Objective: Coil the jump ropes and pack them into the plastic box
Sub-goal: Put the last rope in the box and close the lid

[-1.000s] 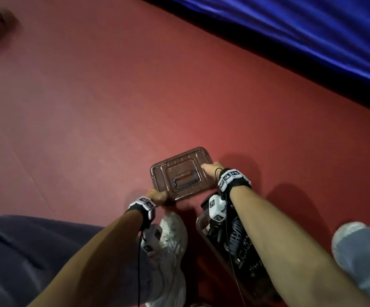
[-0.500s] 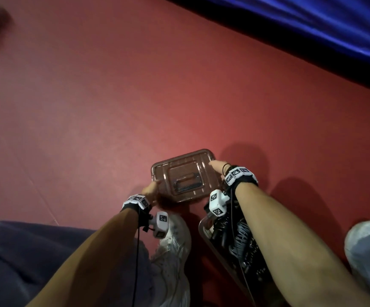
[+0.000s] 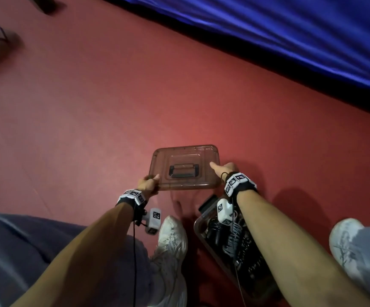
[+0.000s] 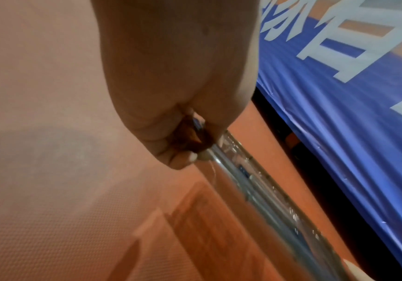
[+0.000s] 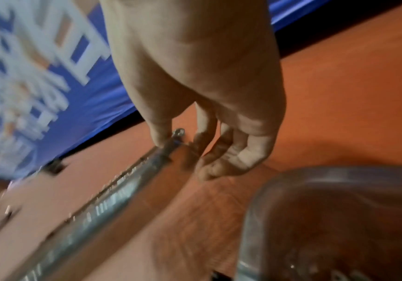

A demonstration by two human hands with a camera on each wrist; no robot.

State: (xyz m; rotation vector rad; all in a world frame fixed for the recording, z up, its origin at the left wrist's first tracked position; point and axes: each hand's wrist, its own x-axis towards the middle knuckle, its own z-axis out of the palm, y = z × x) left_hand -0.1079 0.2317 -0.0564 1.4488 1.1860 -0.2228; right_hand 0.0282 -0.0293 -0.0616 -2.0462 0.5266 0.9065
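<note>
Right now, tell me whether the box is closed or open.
Open. The lid is held off the box by the left hand and right hand; the ropes lie uncovered.

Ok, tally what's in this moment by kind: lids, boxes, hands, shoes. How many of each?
Lid: 1, held by both hands, clear of the box
Plastic box: 1, open, dark jump ropes inside (number unclear)
Hands: 2, left hand, right hand
White shoes: 2, and
Total: 6
</note>
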